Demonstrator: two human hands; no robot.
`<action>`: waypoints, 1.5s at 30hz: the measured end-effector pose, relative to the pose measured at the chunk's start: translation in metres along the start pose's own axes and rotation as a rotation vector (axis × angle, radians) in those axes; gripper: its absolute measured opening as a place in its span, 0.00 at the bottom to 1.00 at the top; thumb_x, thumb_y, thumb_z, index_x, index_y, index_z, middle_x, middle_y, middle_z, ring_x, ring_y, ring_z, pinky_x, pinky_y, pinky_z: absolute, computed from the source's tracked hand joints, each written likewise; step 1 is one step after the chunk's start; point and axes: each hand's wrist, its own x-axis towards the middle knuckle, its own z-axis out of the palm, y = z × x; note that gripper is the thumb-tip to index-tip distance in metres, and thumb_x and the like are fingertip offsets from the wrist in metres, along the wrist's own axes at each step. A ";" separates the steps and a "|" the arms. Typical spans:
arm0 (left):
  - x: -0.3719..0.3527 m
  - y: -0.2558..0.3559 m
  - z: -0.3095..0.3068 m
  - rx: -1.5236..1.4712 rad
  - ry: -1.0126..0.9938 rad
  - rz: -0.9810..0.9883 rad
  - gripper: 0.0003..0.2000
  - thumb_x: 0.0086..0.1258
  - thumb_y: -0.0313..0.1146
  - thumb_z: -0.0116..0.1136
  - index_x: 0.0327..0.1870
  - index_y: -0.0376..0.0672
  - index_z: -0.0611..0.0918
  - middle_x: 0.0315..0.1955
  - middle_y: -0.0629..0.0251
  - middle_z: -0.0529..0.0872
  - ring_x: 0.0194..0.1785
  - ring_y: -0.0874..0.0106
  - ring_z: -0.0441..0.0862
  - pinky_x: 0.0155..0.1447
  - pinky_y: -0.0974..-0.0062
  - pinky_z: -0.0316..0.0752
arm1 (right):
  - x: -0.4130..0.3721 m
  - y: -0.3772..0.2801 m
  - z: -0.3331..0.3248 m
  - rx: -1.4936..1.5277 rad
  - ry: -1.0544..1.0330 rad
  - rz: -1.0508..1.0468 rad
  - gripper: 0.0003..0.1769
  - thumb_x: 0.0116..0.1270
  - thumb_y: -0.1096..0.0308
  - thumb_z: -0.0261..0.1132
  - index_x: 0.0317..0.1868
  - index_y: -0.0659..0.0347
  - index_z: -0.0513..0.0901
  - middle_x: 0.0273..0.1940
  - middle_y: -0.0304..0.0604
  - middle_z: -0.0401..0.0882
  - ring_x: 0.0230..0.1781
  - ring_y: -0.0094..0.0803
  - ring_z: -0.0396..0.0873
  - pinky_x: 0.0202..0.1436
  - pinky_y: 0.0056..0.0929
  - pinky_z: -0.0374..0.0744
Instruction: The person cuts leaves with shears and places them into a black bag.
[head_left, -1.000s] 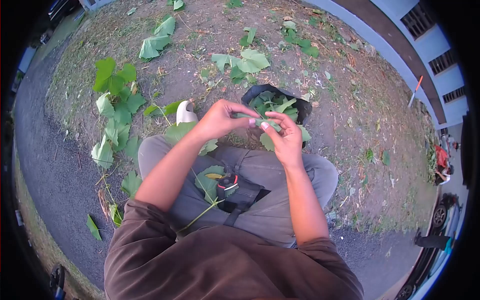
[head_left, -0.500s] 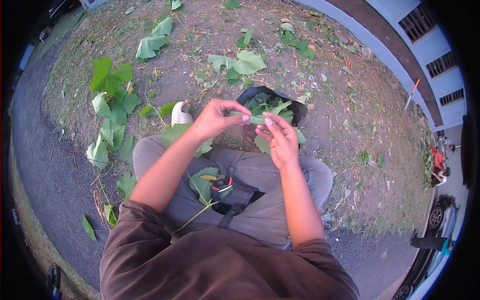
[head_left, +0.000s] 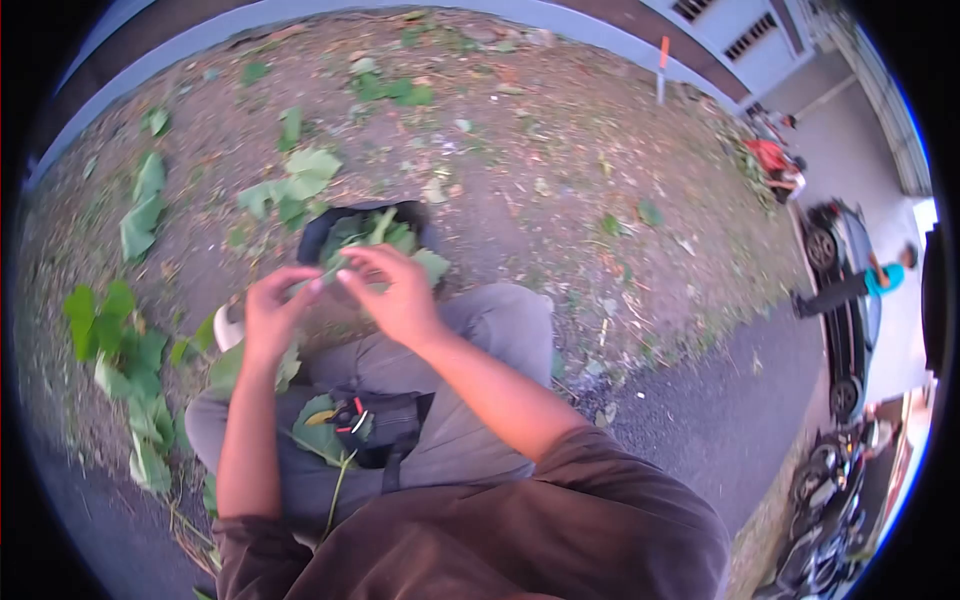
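The person sits on bare ground with both hands raised over their knees, just on the near side of a black bag [head_left: 312,232]. The left hand [head_left: 272,312] and right hand [head_left: 397,297] meet around a narrow green leaf [head_left: 334,268], which runs between them at the bag's near edge. The left fingers [head_left: 300,282] are pinched together on one end of it. The right fingers are curled over the other end and look clamped on it too, though the picture is blurred there.

The bag stands open and holds more leaves [head_left: 372,230]. Nearer the person than the bag, a pruner [head_left: 350,413] with red marks lies on a dark pouch in the lap. A big leaf [head_left: 312,438] rests beside it, its stalk pointing toward the body. A pale slipper [head_left: 227,327] shows left of the bag, partly behind the left wrist. Further left a leafy branch [head_left: 125,370] lies on the dirt, and loose leaves are scattered beyond the bag.

Well to the right of the bag, across the dirt and a strip of paving, another person [head_left: 860,285] in a teal top stands by a dark car [head_left: 835,250]. An orange stake [head_left: 661,55] stands far beyond the bag by the wall.
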 end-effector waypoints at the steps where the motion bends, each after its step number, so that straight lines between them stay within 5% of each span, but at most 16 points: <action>1: 0.000 0.001 0.001 -0.011 0.000 0.029 0.08 0.72 0.26 0.71 0.50 0.35 0.91 0.45 0.63 0.92 0.44 0.77 0.88 0.50 0.78 0.82 | 0.000 -0.001 -0.001 0.011 -0.020 -0.008 0.19 0.70 0.73 0.76 0.61 0.63 0.87 0.47 0.44 0.84 0.42 0.29 0.88 0.49 0.28 0.88; 7: 0.000 0.014 -0.014 0.147 -0.050 -0.055 0.07 0.70 0.24 0.72 0.46 0.36 0.91 0.43 0.67 0.92 0.47 0.78 0.87 0.54 0.77 0.79 | -0.001 0.008 0.000 -0.028 -0.114 -0.028 0.19 0.68 0.73 0.76 0.59 0.64 0.88 0.53 0.49 0.86 0.42 0.36 0.91 0.53 0.33 0.90; 10: -0.004 0.025 -0.021 0.227 -0.204 -0.018 0.11 0.68 0.23 0.73 0.50 0.38 0.90 0.40 0.67 0.93 0.46 0.76 0.89 0.55 0.74 0.80 | -0.003 0.006 -0.003 -0.044 -0.200 -0.008 0.18 0.68 0.74 0.75 0.57 0.66 0.88 0.51 0.50 0.88 0.43 0.37 0.92 0.48 0.34 0.90; 12: -0.008 0.038 -0.019 0.534 -0.205 0.069 0.18 0.64 0.22 0.74 0.56 0.40 0.89 0.39 0.64 0.94 0.46 0.73 0.91 0.55 0.72 0.82 | -0.003 0.000 -0.006 -0.176 -0.368 -0.015 0.17 0.68 0.75 0.75 0.57 0.68 0.88 0.45 0.49 0.89 0.42 0.37 0.92 0.43 0.32 0.88; 16: -0.011 0.043 -0.011 0.584 -0.268 0.081 0.23 0.62 0.23 0.75 0.61 0.42 0.87 0.38 0.61 0.94 0.47 0.71 0.93 0.56 0.70 0.82 | -0.003 0.003 -0.004 -0.095 -0.378 0.134 0.11 0.70 0.76 0.74 0.52 0.69 0.89 0.42 0.46 0.89 0.41 0.32 0.91 0.40 0.29 0.85; 18: -0.012 0.047 -0.007 0.495 -0.239 0.069 0.22 0.63 0.24 0.75 0.60 0.43 0.88 0.40 0.61 0.95 0.48 0.71 0.93 0.57 0.70 0.83 | 0.001 0.010 -0.004 0.193 -0.407 0.336 0.17 0.72 0.77 0.72 0.60 0.66 0.86 0.42 0.44 0.89 0.41 0.27 0.90 0.43 0.28 0.86; 21: -0.011 0.047 -0.008 0.506 -0.229 0.032 0.19 0.65 0.26 0.75 0.59 0.41 0.89 0.41 0.62 0.95 0.46 0.70 0.93 0.56 0.70 0.83 | -0.001 0.011 -0.003 0.377 -0.303 0.282 0.30 0.73 0.78 0.72 0.74 0.61 0.75 0.42 0.43 0.88 0.43 0.24 0.88 0.45 0.26 0.86; 23: -0.009 0.030 -0.015 0.390 -0.257 0.024 0.16 0.68 0.29 0.74 0.56 0.40 0.90 0.42 0.62 0.95 0.43 0.72 0.92 0.55 0.71 0.83 | 0.000 0.009 0.000 0.281 -0.348 0.281 0.41 0.72 0.80 0.72 0.82 0.59 0.64 0.43 0.44 0.89 0.45 0.26 0.89 0.47 0.25 0.87; 25: -0.005 0.027 -0.026 0.383 -0.364 -0.101 0.13 0.71 0.33 0.74 0.53 0.38 0.91 0.40 0.66 0.94 0.45 0.77 0.89 0.55 0.70 0.83 | -0.003 0.006 0.005 0.243 -0.333 0.280 0.41 0.72 0.79 0.73 0.81 0.59 0.65 0.43 0.45 0.89 0.46 0.26 0.88 0.48 0.26 0.86; 29: 0.004 0.006 -0.033 0.374 -0.219 0.144 0.10 0.72 0.32 0.71 0.49 0.37 0.90 0.39 0.67 0.93 0.42 0.79 0.85 0.52 0.72 0.82 | -0.005 -0.004 0.014 0.025 -0.174 0.207 0.41 0.71 0.71 0.77 0.80 0.59 0.67 0.43 0.44 0.89 0.42 0.29 0.88 0.49 0.30 0.86; 31: 0.013 -0.010 -0.047 0.390 -0.132 0.245 0.11 0.75 0.34 0.70 0.50 0.37 0.87 0.42 0.68 0.91 0.46 0.79 0.85 0.56 0.74 0.80 | -0.011 0.000 0.006 -0.255 -0.325 0.161 0.36 0.73 0.67 0.76 0.77 0.60 0.71 0.46 0.48 0.89 0.42 0.34 0.89 0.49 0.32 0.86; 33: 0.014 -0.015 -0.053 0.187 -0.016 0.101 0.13 0.77 0.36 0.69 0.53 0.37 0.85 0.42 0.66 0.90 0.48 0.79 0.85 0.57 0.74 0.80 | -0.022 -0.035 -0.006 -0.620 -0.664 0.377 0.34 0.71 0.61 0.77 0.73 0.60 0.75 0.52 0.54 0.87 0.44 0.44 0.89 0.48 0.37 0.86; 36: 0.026 -0.024 -0.058 0.186 0.080 0.149 0.14 0.78 0.37 0.69 0.55 0.37 0.84 0.43 0.66 0.90 0.48 0.79 0.85 0.57 0.74 0.79 | -0.076 -0.052 -0.001 -0.880 -0.892 0.494 0.38 0.65 0.57 0.79 0.70 0.65 0.75 0.57 0.58 0.84 0.51 0.52 0.87 0.54 0.44 0.84; 37: 0.027 -0.021 -0.060 0.177 0.081 0.154 0.14 0.78 0.37 0.69 0.55 0.37 0.84 0.43 0.66 0.90 0.48 0.79 0.85 0.57 0.74 0.79 | -0.095 -0.050 0.005 -0.891 -0.890 0.493 0.38 0.65 0.57 0.79 0.70 0.65 0.75 0.57 0.58 0.84 0.51 0.52 0.87 0.54 0.44 0.84; 39: 0.022 -0.010 -0.056 0.188 0.084 0.184 0.14 0.77 0.36 0.70 0.54 0.36 0.84 0.43 0.67 0.91 0.48 0.78 0.86 0.57 0.74 0.80 | -0.136 -0.040 0.019 -0.977 -0.787 0.166 0.44 0.58 0.54 0.82 0.68 0.68 0.75 0.60 0.59 0.81 0.60 0.53 0.81 0.63 0.48 0.80; 45: 0.012 0.001 -0.056 0.175 0.096 0.186 0.16 0.76 0.38 0.70 0.57 0.38 0.85 0.44 0.66 0.91 0.48 0.77 0.86 0.56 0.71 0.80 | -0.157 -0.027 0.048 -1.026 -0.748 0.207 0.33 0.64 0.63 0.77 0.64 0.68 0.75 0.59 0.60 0.79 0.64 0.56 0.76 0.68 0.51 0.74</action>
